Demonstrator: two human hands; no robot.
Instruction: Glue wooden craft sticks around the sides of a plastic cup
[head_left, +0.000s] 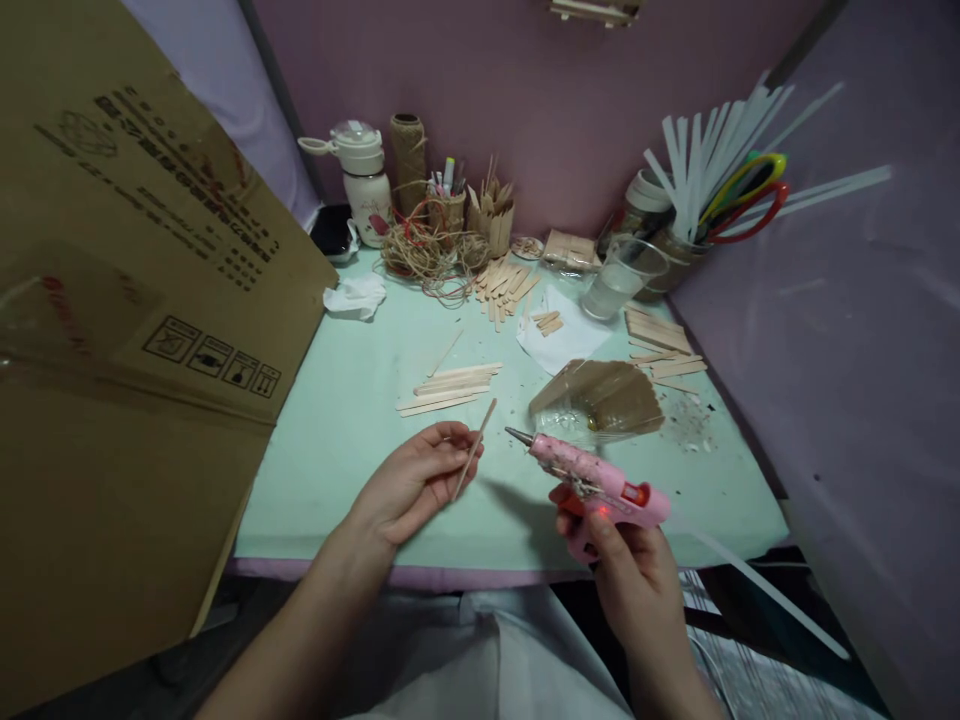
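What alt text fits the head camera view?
A person's left hand holds a thin wooden stick while the right hand grips a pink glue gun, over a pale green tabletop. Behind are more sticks, tangled twine and a clear cup.

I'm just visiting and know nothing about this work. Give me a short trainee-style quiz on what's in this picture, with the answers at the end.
1. Multiple choice: what does the right hand hold?
A) scissors
B) a pink glue gun
C) a ball of twine
2. True or false: the white bottle is lying on its side.
3. Fill in: the left hand holds a thin ____.

Key:
1. B
2. False; the white bottle stands upright.
3. stick
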